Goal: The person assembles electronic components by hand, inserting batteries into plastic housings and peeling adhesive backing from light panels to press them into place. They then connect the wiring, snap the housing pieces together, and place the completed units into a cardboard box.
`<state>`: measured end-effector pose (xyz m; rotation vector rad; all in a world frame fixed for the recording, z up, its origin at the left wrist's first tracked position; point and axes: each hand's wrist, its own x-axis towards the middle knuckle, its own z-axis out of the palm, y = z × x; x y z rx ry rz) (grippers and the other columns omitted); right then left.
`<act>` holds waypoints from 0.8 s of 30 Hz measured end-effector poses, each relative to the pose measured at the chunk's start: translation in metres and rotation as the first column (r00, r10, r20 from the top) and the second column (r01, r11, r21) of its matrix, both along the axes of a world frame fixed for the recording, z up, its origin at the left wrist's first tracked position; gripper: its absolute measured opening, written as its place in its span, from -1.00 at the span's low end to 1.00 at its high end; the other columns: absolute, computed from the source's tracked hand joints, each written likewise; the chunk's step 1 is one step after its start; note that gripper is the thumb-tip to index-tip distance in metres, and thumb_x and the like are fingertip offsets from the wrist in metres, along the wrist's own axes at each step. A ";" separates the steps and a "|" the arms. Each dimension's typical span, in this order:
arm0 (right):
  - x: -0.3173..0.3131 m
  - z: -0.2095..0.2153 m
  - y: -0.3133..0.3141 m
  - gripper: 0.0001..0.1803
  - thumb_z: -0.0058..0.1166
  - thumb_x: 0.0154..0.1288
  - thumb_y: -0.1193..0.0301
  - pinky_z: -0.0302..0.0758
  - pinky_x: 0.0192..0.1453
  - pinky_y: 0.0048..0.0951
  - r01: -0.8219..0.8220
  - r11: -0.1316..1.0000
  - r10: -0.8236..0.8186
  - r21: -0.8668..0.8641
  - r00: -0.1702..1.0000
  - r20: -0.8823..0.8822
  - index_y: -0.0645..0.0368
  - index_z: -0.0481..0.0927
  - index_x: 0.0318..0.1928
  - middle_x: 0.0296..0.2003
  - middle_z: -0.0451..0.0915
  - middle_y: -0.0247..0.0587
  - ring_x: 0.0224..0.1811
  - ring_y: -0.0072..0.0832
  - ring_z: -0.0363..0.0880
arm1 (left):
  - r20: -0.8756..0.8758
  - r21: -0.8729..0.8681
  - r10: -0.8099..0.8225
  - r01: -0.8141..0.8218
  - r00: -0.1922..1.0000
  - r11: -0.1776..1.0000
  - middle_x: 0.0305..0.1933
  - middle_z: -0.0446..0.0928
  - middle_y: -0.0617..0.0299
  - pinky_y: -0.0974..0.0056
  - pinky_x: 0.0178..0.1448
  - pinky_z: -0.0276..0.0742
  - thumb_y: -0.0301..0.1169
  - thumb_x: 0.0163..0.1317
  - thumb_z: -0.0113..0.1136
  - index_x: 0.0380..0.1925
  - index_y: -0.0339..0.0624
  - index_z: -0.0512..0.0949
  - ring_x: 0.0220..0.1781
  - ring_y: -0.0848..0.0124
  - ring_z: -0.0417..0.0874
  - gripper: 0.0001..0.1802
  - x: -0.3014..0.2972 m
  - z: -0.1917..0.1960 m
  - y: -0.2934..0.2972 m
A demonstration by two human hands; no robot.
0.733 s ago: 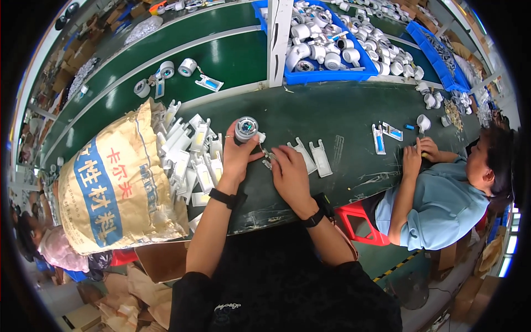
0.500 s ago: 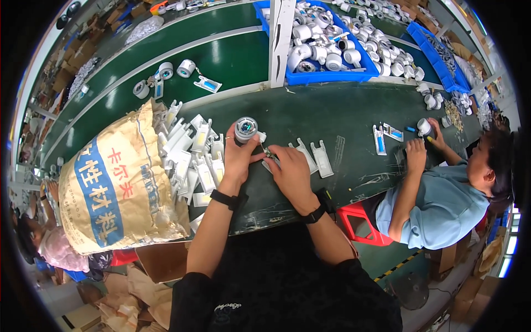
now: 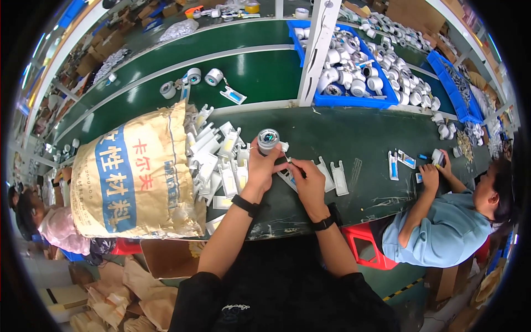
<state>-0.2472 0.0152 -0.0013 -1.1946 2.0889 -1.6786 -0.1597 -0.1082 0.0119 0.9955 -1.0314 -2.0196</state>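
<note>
My left hand [image 3: 262, 176] is closed around a white cylindrical camera-like housing [image 3: 269, 138], its round dark lens facing up. A small white part [image 3: 284, 146] juts out beside it. Close against the left fingertips, my right hand [image 3: 311, 187] pinches something too small to make out, perhaps the end of a thin lead. Beneath the right fingers a white plastic panel [image 3: 286, 177] lies partly hidden on the dark green table [image 3: 310, 130]. Just right of that hand lie more white panels, one of them a notched panel [image 3: 339, 178] lying flat.
A large paper sack [image 3: 135, 177] spills white panels [image 3: 227, 177] left of my hands. Behind a white post [image 3: 318, 52], a blue crate [image 3: 354, 100] holds many white housings. At right, a co-worker in a blue shirt [image 3: 437, 227] handles another housing [image 3: 437, 157], near blue-faced panels [image 3: 393, 166].
The view has swung, so the scene sits farther right and lower. My hands stay together at the housing, with the right fingers still pinched. A blue-faced piece now shows by the co-worker's hand.
</note>
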 end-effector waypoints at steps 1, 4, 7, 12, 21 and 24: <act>-0.001 0.001 -0.001 -0.80 0.30 0.32 0.54 0.64 -0.20 -0.34 -0.013 0.999 0.011 -0.029 0.998 -0.067 0.21 0.71 -0.05 -0.20 0.73 -0.09 -0.26 -0.24 0.74 | -0.006 -0.019 0.003 -0.003 1.000 1.000 0.08 0.54 0.18 0.23 -0.22 0.84 -0.43 0.36 0.34 0.38 -0.07 0.20 -0.05 0.38 0.68 -0.32 -0.001 0.003 0.000; -0.006 0.000 -0.003 -0.80 0.28 0.32 0.55 0.66 -0.17 -0.32 -0.050 0.996 0.035 -0.079 0.983 -0.183 0.22 0.71 -0.05 -0.17 0.73 -0.07 -0.23 -0.19 0.74 | 0.002 -0.067 -0.004 0.004 1.000 0.998 0.07 0.54 0.18 0.23 -0.23 0.84 -0.43 0.36 0.33 0.40 -0.07 0.18 -0.04 0.39 0.67 -0.30 0.000 0.014 -0.001; -0.010 0.003 -0.006 -0.81 0.25 0.33 0.57 0.66 -0.16 -0.28 -0.075 0.993 0.049 -0.089 0.963 -0.266 0.22 0.70 -0.05 -0.17 0.73 -0.04 -0.21 -0.12 0.74 | -0.022 -0.098 -0.009 0.007 1.000 0.995 0.06 0.54 0.18 0.23 -0.23 0.84 -0.44 0.36 0.33 0.41 -0.08 0.16 -0.04 0.40 0.67 -0.28 -0.002 0.021 -0.003; -0.021 0.032 -0.024 -0.82 0.22 0.33 0.59 0.65 -0.15 -0.20 -0.097 0.988 0.050 -0.123 0.941 -0.335 0.23 0.68 -0.06 -0.18 0.71 0.01 -0.19 -0.03 0.71 | -0.023 -0.172 -0.050 0.046 0.998 0.984 0.07 0.54 0.15 0.20 -0.23 0.85 -0.48 0.35 0.32 0.42 -0.12 0.14 -0.04 0.38 0.67 -0.27 -0.010 0.046 -0.024; -0.050 0.083 -0.085 -0.88 0.23 0.32 0.58 0.64 -0.10 -0.19 -0.084 0.972 -0.019 -0.219 0.901 -0.434 0.23 0.66 -0.14 -0.18 0.70 -0.01 -0.16 -0.01 0.71 | -0.033 -0.339 -0.129 0.110 0.991 0.934 0.12 0.50 0.09 0.05 -0.16 0.90 -0.58 0.32 0.31 0.44 -0.10 0.11 0.00 0.28 0.68 -0.22 -0.038 0.115 -0.087; -0.055 0.086 -0.108 -0.90 0.21 0.35 0.56 0.63 -0.13 -0.15 -0.074 0.964 -0.044 -0.256 0.903 -0.427 0.21 0.66 -0.14 -0.23 0.69 0.00 -0.19 0.01 0.69 | -0.035 -0.354 -0.148 0.126 0.988 0.927 0.18 0.43 0.14 -0.03 -0.11 0.90 -0.57 0.33 0.31 0.45 -0.11 0.11 0.03 0.25 0.66 -0.22 -0.045 0.120 -0.110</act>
